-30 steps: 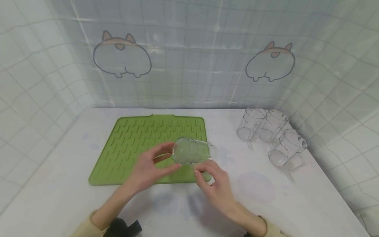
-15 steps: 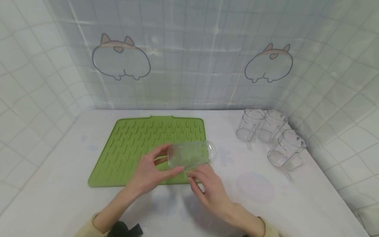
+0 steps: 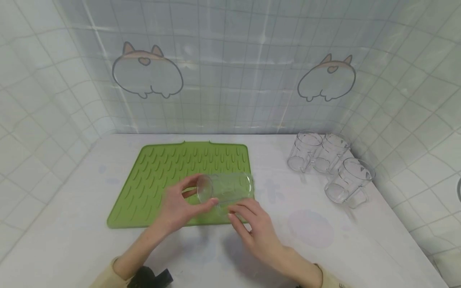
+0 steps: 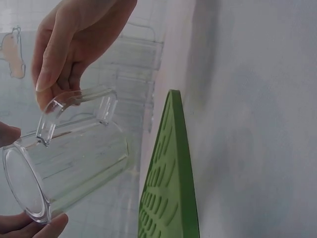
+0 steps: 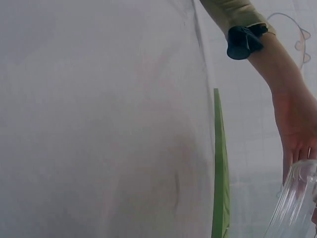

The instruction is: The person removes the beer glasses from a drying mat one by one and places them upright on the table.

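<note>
A clear glass mug (image 3: 230, 188) lies sideways in the air over the green ridged mat (image 3: 155, 192), with its handle toward the person. My left hand (image 3: 180, 206) grips the mug's left end, thumb on the near side and fingers behind. At the handle, my right hand (image 3: 257, 226) has thumb and fingers close together. The left wrist view shows those right fingertips (image 4: 44, 82) at the mug handle (image 4: 81, 96), some seen through the glass. In the right wrist view, only part of the mug (image 5: 294, 203) shows, below the left hand (image 5: 297, 119).
Several similar glass mugs stand upright at the back right, one (image 3: 349, 180) nearer than the others (image 3: 305, 150). A tiled backdrop (image 3: 237, 100) with cartoon dog drawings rises behind the white table (image 3: 299, 256). Tiled sides flank it left and right.
The mug has shifted left and turned, so its right end now faces more toward the camera. My right hand has moved slightly left and nearer the person with the handle.
</note>
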Available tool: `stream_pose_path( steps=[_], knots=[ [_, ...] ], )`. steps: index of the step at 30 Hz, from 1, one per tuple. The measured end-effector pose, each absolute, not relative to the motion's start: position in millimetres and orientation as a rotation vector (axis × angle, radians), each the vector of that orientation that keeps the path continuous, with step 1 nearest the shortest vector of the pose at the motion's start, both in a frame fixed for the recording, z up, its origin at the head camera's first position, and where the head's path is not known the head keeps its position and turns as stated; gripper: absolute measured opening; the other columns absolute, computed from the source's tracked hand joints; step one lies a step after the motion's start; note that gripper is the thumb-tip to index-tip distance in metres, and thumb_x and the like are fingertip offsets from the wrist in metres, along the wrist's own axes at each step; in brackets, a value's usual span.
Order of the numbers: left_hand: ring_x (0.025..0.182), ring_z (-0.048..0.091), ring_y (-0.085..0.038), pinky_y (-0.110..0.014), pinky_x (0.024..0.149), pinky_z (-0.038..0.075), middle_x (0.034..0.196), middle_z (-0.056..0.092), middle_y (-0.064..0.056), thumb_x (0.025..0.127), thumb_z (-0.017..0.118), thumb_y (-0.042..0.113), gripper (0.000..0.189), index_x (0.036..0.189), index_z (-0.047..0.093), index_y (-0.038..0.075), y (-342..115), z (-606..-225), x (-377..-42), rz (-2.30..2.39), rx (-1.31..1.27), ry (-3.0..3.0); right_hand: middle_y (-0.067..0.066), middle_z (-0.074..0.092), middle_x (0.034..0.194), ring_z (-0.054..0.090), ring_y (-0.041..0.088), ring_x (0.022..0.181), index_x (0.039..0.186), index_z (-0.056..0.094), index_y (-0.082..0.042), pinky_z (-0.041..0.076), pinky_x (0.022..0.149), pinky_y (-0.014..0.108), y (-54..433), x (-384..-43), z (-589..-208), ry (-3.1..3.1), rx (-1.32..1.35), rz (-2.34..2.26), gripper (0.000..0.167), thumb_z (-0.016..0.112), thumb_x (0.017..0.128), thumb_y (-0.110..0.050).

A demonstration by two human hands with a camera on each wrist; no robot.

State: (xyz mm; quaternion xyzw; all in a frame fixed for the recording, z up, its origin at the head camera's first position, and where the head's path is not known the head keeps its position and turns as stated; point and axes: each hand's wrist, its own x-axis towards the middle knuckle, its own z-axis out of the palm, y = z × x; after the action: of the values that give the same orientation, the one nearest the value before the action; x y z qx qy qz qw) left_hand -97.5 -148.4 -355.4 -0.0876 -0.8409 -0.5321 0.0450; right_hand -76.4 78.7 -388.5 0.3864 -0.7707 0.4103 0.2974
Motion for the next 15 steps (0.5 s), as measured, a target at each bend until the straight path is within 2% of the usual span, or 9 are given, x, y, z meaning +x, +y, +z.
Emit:
stream_pose_path(
  steps=[7,15],
  knots=[
    [0.116,0.065,-0.032,-0.048,0.096,0.059,0.128,0.063,-0.014,0.076,0.088,0.03,0.075,0.139,0.055,0.008,-154,-355,-101,-1.599,-0.246,-2.542,0.004,0.066,0.101,0.062,0.017,0.094,0.108,0.07,-0.004,0.054,0.086,0.016,85,-81,-383,-2.032,0.927,1.14,0.015,0.068,0.093,-0.004],
    [0.115,0.066,-0.032,-0.035,0.094,0.06,0.129,0.063,-0.014,0.076,0.088,0.031,0.077,0.141,0.052,0.007,-156,-352,-102,-1.598,-0.226,-2.562,0.004,0.065,0.098,0.062,0.019,0.091,0.102,0.07,-0.003,0.053,0.082,0.018,91,-85,-377,-2.036,0.821,1.131,0.014,0.07,0.089,-0.002]
  ],
)
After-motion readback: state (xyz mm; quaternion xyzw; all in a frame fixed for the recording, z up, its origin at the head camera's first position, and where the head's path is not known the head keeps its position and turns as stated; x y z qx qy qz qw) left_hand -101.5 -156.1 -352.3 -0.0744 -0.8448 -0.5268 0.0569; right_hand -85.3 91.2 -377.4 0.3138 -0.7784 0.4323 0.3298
